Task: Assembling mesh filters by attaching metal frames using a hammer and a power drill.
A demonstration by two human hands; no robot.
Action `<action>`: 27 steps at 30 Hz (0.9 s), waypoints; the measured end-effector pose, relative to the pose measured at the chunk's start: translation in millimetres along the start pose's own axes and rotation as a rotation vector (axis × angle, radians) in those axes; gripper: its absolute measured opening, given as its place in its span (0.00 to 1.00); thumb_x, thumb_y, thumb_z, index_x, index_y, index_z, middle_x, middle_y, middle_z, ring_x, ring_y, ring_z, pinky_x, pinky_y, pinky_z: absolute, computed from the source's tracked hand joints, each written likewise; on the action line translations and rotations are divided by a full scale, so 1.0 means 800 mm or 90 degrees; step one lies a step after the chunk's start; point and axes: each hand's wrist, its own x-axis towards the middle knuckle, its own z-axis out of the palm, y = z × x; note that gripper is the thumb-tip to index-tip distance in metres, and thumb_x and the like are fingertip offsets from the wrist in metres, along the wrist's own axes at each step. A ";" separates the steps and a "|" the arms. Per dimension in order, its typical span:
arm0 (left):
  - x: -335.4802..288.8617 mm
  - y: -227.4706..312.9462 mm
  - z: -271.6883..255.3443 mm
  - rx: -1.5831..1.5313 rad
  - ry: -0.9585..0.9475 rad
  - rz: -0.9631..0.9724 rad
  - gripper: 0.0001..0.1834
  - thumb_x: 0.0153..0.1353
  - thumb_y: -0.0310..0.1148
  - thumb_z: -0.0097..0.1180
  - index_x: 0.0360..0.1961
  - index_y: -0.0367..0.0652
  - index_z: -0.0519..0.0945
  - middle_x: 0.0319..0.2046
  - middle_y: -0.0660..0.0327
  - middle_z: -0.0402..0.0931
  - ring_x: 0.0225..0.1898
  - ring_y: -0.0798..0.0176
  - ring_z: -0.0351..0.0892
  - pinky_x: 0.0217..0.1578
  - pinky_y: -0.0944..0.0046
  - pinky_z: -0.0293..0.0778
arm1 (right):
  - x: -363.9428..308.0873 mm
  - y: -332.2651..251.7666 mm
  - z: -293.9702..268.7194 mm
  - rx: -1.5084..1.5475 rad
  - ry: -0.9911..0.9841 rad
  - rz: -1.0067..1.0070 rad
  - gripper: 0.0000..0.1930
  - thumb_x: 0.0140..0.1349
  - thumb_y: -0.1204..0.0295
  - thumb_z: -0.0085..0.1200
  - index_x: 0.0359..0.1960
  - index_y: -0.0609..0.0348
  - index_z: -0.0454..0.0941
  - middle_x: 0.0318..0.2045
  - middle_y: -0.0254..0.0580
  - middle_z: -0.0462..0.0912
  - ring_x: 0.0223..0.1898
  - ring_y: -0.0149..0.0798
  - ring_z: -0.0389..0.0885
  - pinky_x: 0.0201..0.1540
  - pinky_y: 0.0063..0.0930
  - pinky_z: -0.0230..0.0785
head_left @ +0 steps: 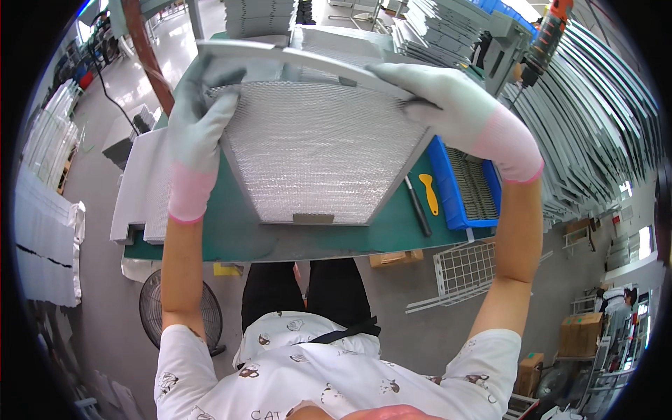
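Note:
A rectangular panel with a silvery mesh face (pixel 315 150) and a pale frame is tilted up over the green worktable (pixel 238 241), its lower edge near the table's front. My left hand (pixel 199 115), in a grey-white glove with a pink cuff, grips the panel's upper left corner. Fingers of my right hand (pixel 448 105), gloved alike, are closed round its upper right corner, along a pale frame strip (pixel 308 59). A small brownish patch (pixel 313 218) sits at the middle of the lower edge. The panel's back is hidden.
Right of the panel lie a black-handled tool (pixel 418 206), a yellow scraper (pixel 429 194) and a blue bin (pixel 448 189) of small metal parts. White sheet parts (pixel 143 182) are at the left. An orange-black power driver (pixel 547 43) hangs at upper right. Stacked panels (pixel 441 35) stand behind.

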 end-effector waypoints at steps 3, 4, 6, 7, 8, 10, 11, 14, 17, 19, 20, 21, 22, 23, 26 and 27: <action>0.004 0.016 0.020 -0.041 0.056 0.135 0.32 0.59 0.24 0.58 0.62 0.31 0.59 0.44 0.55 0.74 0.44 0.68 0.75 0.46 0.70 0.72 | 0.000 0.000 -0.016 0.019 -0.034 -0.034 0.25 0.55 0.82 0.49 0.57 0.60 0.71 0.40 0.53 0.80 0.40 0.45 0.81 0.47 0.30 0.72; 0.004 0.015 0.018 -0.033 0.066 0.134 0.32 0.59 0.24 0.58 0.62 0.31 0.59 0.44 0.55 0.74 0.44 0.68 0.75 0.46 0.70 0.72 | 0.002 -0.002 -0.019 0.048 -0.062 -0.019 0.24 0.55 0.81 0.49 0.56 0.60 0.72 0.37 0.56 0.81 0.38 0.48 0.81 0.46 0.32 0.73; 0.004 0.008 0.016 -0.077 0.122 0.117 0.25 0.59 0.24 0.58 0.56 0.32 0.64 0.41 0.57 0.74 0.43 0.68 0.76 0.45 0.70 0.73 | 0.009 0.002 -0.014 0.048 -0.051 -0.052 0.23 0.54 0.80 0.49 0.55 0.62 0.72 0.36 0.55 0.80 0.36 0.48 0.81 0.45 0.32 0.72; 0.002 0.004 0.019 -0.073 0.143 0.147 0.21 0.60 0.26 0.59 0.52 0.33 0.66 0.39 0.58 0.75 0.41 0.69 0.76 0.45 0.71 0.72 | 0.015 -0.002 -0.016 0.006 -0.060 -0.075 0.21 0.55 0.80 0.49 0.54 0.63 0.73 0.35 0.55 0.80 0.36 0.47 0.81 0.44 0.32 0.72; 0.000 0.003 0.018 -0.072 0.145 0.144 0.21 0.60 0.26 0.59 0.52 0.33 0.66 0.39 0.58 0.75 0.41 0.69 0.76 0.45 0.71 0.72 | 0.019 -0.004 -0.016 -0.037 -0.068 -0.097 0.20 0.55 0.79 0.50 0.53 0.64 0.73 0.35 0.55 0.80 0.36 0.47 0.80 0.44 0.32 0.72; -0.002 0.003 0.014 -0.031 0.186 0.141 0.23 0.58 0.27 0.61 0.52 0.33 0.66 0.38 0.60 0.75 0.41 0.70 0.76 0.45 0.73 0.71 | 0.024 -0.006 -0.013 -0.029 -0.091 -0.087 0.17 0.55 0.80 0.49 0.48 0.69 0.73 0.34 0.52 0.78 0.36 0.41 0.77 0.45 0.29 0.70; -0.004 0.006 0.014 -0.029 0.187 0.138 0.23 0.58 0.27 0.61 0.52 0.33 0.66 0.38 0.60 0.75 0.41 0.70 0.76 0.45 0.73 0.71 | 0.024 -0.005 -0.015 -0.012 -0.136 -0.046 0.15 0.56 0.79 0.50 0.46 0.69 0.73 0.33 0.50 0.76 0.35 0.40 0.76 0.43 0.29 0.69; -0.007 0.016 0.021 -0.020 0.171 0.115 0.25 0.56 0.28 0.64 0.52 0.34 0.67 0.37 0.61 0.75 0.41 0.71 0.75 0.44 0.73 0.71 | 0.036 -0.021 -0.016 -0.022 -0.217 -0.021 0.12 0.57 0.76 0.50 0.42 0.69 0.72 0.28 0.47 0.72 0.31 0.39 0.71 0.39 0.29 0.67; -0.019 0.013 0.008 -0.060 0.201 0.098 0.26 0.55 0.28 0.65 0.51 0.34 0.67 0.37 0.62 0.75 0.39 0.73 0.74 0.42 0.75 0.70 | 0.058 -0.049 0.014 0.007 -0.111 -0.117 0.11 0.60 0.73 0.51 0.40 0.68 0.71 0.27 0.46 0.70 0.30 0.39 0.71 0.38 0.30 0.66; -0.029 0.012 0.008 -0.064 0.186 0.071 0.25 0.55 0.28 0.65 0.51 0.34 0.68 0.38 0.62 0.75 0.37 0.75 0.72 0.40 0.77 0.68 | 0.053 -0.040 0.012 0.003 -0.142 -0.112 0.11 0.60 0.73 0.51 0.41 0.68 0.71 0.27 0.46 0.70 0.30 0.39 0.71 0.38 0.30 0.66; -0.033 0.012 0.012 -0.103 0.191 0.067 0.25 0.55 0.27 0.65 0.52 0.34 0.68 0.40 0.61 0.75 0.37 0.76 0.71 0.39 0.78 0.67 | 0.052 -0.038 0.012 -0.005 -0.174 -0.105 0.12 0.61 0.72 0.52 0.42 0.67 0.71 0.27 0.46 0.70 0.30 0.39 0.71 0.38 0.30 0.66; -0.036 0.013 0.014 -0.098 0.195 0.067 0.25 0.55 0.27 0.65 0.52 0.34 0.68 0.40 0.61 0.75 0.37 0.76 0.71 0.39 0.78 0.67 | 0.052 -0.048 0.005 -0.020 -0.221 -0.088 0.13 0.62 0.71 0.51 0.43 0.67 0.70 0.28 0.45 0.70 0.31 0.38 0.71 0.38 0.29 0.66; -0.040 0.015 0.015 -0.113 0.185 0.086 0.26 0.55 0.27 0.64 0.52 0.34 0.68 0.40 0.61 0.75 0.37 0.76 0.71 0.39 0.77 0.67 | 0.053 -0.052 0.008 -0.017 -0.222 -0.094 0.13 0.62 0.71 0.51 0.43 0.67 0.70 0.28 0.45 0.70 0.31 0.38 0.71 0.38 0.29 0.66; -0.042 0.016 0.013 -0.129 0.175 0.105 0.26 0.55 0.26 0.64 0.53 0.34 0.67 0.40 0.61 0.75 0.37 0.76 0.70 0.39 0.77 0.67 | 0.055 -0.056 0.011 0.019 -0.211 -0.089 0.13 0.62 0.70 0.52 0.43 0.68 0.70 0.28 0.45 0.69 0.31 0.38 0.70 0.38 0.29 0.66; -0.046 -0.001 0.010 -0.112 0.184 0.178 0.32 0.54 0.25 0.65 0.58 0.33 0.65 0.39 0.61 0.77 0.37 0.76 0.71 0.41 0.76 0.68 | 0.050 -0.057 0.024 0.072 -0.145 -0.123 0.14 0.63 0.67 0.52 0.40 0.67 0.69 0.27 0.43 0.67 0.30 0.36 0.67 0.36 0.28 0.65; -0.047 -0.003 0.012 -0.136 0.195 0.207 0.33 0.54 0.24 0.65 0.60 0.33 0.65 0.38 0.61 0.78 0.37 0.76 0.72 0.41 0.76 0.68 | 0.048 -0.057 0.025 0.071 -0.128 -0.132 0.14 0.64 0.66 0.53 0.39 0.67 0.68 0.27 0.43 0.66 0.29 0.35 0.66 0.35 0.29 0.64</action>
